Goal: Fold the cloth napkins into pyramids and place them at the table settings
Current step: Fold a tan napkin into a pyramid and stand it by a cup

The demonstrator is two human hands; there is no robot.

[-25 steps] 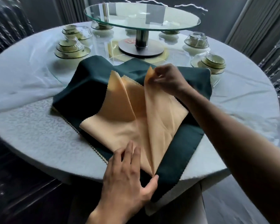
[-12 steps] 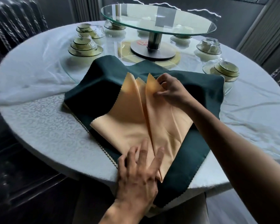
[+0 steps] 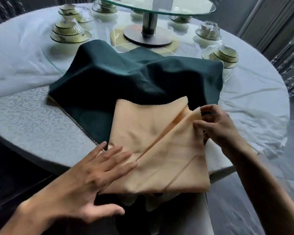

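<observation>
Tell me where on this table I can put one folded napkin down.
Free: patterned tablecloth left of the green cloth; white cloth right of it. Crowded: bowl stacks and turntable base behind.

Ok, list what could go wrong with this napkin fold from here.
1. The napkin hangs over the table edge at the near side; it may slip off if the left hand lifts.
2. The right hand only pinches one corner, so the crease could shift.
3. The green cloth beneath is rumpled, and folds may come out uneven.
</observation>
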